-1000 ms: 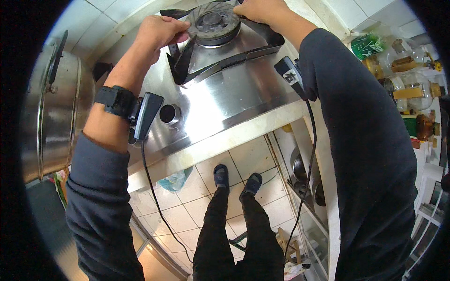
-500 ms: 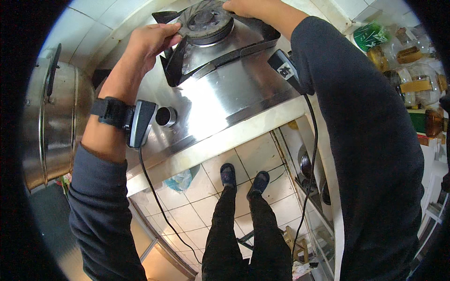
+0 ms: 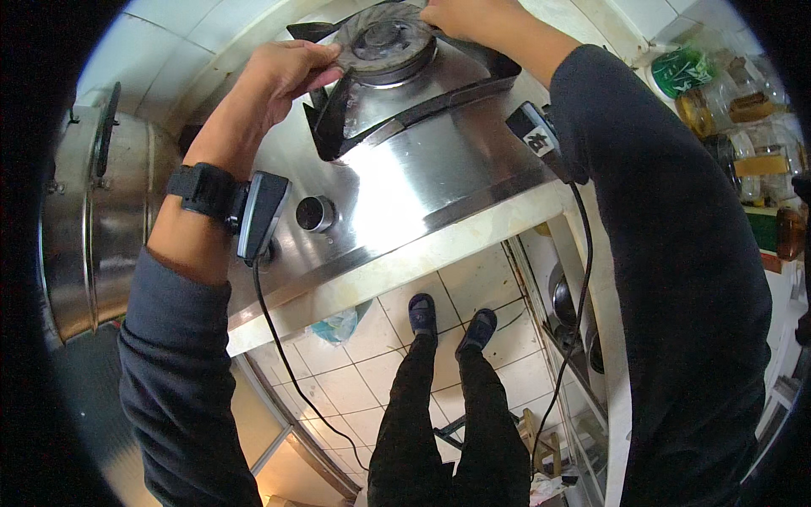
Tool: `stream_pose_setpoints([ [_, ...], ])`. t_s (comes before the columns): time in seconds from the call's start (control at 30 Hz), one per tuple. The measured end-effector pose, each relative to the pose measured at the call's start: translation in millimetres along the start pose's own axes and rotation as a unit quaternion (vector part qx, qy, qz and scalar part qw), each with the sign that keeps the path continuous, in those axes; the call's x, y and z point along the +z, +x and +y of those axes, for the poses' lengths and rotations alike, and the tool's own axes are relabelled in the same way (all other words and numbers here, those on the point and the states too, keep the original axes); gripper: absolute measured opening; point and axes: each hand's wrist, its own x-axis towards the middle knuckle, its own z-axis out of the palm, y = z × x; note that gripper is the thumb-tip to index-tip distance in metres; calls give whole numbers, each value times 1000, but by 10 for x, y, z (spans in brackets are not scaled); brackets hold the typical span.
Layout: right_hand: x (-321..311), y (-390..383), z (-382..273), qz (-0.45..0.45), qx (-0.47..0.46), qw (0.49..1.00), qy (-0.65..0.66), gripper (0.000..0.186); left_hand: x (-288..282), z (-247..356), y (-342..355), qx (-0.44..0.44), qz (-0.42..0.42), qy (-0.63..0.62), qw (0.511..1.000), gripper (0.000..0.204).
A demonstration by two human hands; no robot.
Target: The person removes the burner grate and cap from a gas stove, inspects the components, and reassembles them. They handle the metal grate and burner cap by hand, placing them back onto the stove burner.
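The bare left hand (image 3: 291, 72) is closing its thumb and fingers on the left rim of a grey, round, ridged metal burner ring (image 3: 384, 62). This ring is sitting within a black, angular metal pan support (image 3: 448, 103), on a shiny stainless-steel cooktop (image 3: 456, 142). The bare right hand (image 3: 475, 17) is meeting the ring's opposite edge, its fingertips apparently touching there; the top of the view is cutting it off, so I cannot tell whether it is truly gripping. The two hands are probably working from opposite sides because a wide, round piece is balancing better that way, and the exposed rim is offering the easiest hold between the support's prongs. Whether the ring is resting fully or being raised slightly, I cannot tell. The support is presumably encircling the ring so that cookware is standing above it, while the short, round, black-and-silver knob (image 3: 314, 215) is sitting near the front edge, likely for easy reach

Compared with half a second ago, the ring, support and knob are all appearing farther right and slightly lower, shifting together, which is suggesting a turn of the head rather than a moving stove. The left hand is keeping its place on the rim, and the right hand is likewise staying at its edge
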Motion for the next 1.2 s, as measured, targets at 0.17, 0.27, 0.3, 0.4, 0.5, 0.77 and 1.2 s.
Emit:
stream_pose_setpoints([
  [0.17, -172, -171, -81, -156, -37, 986, 33, 53, -71, -100, 6, 4, -43, -44, 998, 19],
  [0.27, -217, -189, -200, -161, -110, 978, 71, 57, -130, -115, 60, 9, -55, -27, 998, 19],
  [0.3, -228, -210, -219, -164, -131, 974, 85, 57, -134, -133, 70, 1, -54, -19, 998, 18],
  [0.4, -293, -240, -221, -186, -98, 974, 78, 59, -143, -162, 103, 10, -52, -22, 998, 18],
  [0.5, -280, -265, -254, -178, -77, 979, 66, 62, -141, -197, 126, 13, -57, -53, 997, 17],
  [0.77, -393, -348, -396, -186, -20, 982, 29, 67, -147, -191, 126, 49, -38, 7, 998, 17],
  [1.2, -166, -146, -92, -170, -91, 979, 69, 52, -251, -385, 409, 95, -22, 28, 995, 24],
])
